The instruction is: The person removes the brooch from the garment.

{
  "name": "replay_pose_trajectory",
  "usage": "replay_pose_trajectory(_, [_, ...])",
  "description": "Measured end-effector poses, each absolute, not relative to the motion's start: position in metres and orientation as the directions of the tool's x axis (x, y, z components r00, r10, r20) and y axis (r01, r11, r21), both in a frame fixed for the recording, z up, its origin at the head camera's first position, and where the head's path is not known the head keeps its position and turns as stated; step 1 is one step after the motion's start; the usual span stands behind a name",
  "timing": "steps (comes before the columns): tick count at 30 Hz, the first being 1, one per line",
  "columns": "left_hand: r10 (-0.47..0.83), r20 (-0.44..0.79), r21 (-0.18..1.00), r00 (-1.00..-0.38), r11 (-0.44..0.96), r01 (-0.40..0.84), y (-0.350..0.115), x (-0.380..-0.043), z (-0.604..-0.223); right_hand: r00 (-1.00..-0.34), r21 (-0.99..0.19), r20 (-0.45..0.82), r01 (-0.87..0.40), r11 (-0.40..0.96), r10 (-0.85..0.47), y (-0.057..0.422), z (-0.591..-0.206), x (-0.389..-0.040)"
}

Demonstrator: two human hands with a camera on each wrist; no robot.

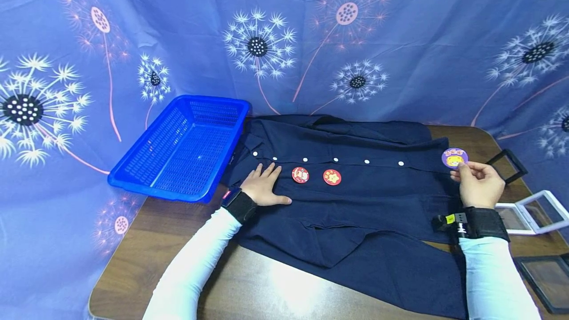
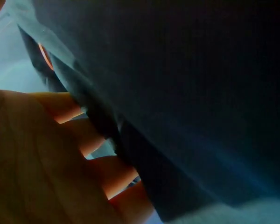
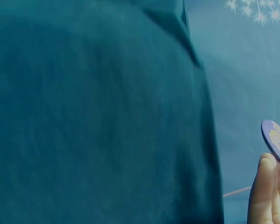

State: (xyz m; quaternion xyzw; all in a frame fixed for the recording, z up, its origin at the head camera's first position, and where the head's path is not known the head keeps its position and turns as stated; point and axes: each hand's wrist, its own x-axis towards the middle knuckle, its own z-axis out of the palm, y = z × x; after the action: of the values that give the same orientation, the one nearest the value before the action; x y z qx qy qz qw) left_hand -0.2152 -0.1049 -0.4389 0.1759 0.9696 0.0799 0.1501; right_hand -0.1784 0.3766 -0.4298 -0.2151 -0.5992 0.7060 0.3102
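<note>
A dark navy button-up shirt (image 1: 355,211) lies spread on the table, its row of white buttons running left to right. My left hand (image 1: 262,186) rests on its left part with fingers spread. Beside those fingers, two round red badges (image 1: 332,177) lie on the cloth below the buttons. Over the shirt's right end, my right hand (image 1: 482,184) pinches a round purple badge (image 1: 454,158) with a yellow figure on it. In the right wrist view that purple badge (image 3: 276,140) shows edge-on at the fingertips. The left wrist view is dark, showing fingers (image 2: 114,175) against the cloth.
A blue perforated basket (image 1: 186,152) stands at the table's left back. At the right edge are a black frame (image 1: 511,164), a white folding frame (image 1: 529,214) and another dark frame (image 1: 544,280). A blue dandelion-print cloth (image 1: 302,63) hangs behind the wooden table (image 1: 178,241).
</note>
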Motion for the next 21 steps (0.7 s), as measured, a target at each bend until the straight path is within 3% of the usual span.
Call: replay_pose_trajectory(21, [0.355, -0.286, 0.162, -0.89, 0.934, 0.32, -0.107, -0.214, -0.438, -0.674, -0.926, -0.369, 0.208, -0.315, 0.64, 0.433, -0.427, -0.186])
